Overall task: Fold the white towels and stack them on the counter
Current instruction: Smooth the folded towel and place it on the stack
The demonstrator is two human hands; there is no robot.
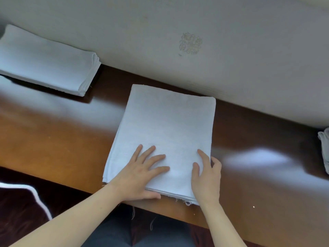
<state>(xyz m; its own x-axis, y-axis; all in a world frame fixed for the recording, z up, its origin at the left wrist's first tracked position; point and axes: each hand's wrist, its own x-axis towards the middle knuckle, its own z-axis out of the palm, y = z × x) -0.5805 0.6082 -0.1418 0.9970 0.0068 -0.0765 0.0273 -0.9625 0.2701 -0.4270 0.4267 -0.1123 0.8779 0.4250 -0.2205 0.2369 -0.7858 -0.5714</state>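
Note:
A white towel (165, 125), folded into a long rectangle, lies flat on the glossy brown wooden counter (53, 139) in front of me. My left hand (142, 173) rests flat on its near end with fingers spread. My right hand (204, 177) lies at the towel's near right edge, with some fingers on top and others beside the edge. A stack of folded white towels (46, 61) sits at the far left of the counter against the wall.
A pale wall (178, 24) with a faint floral mark runs along the counter's far side. More white cloth (324, 150) shows at the right border. Below the counter's near edge are my dark trousers (135, 232) and a dark, white-trimmed item (21, 207).

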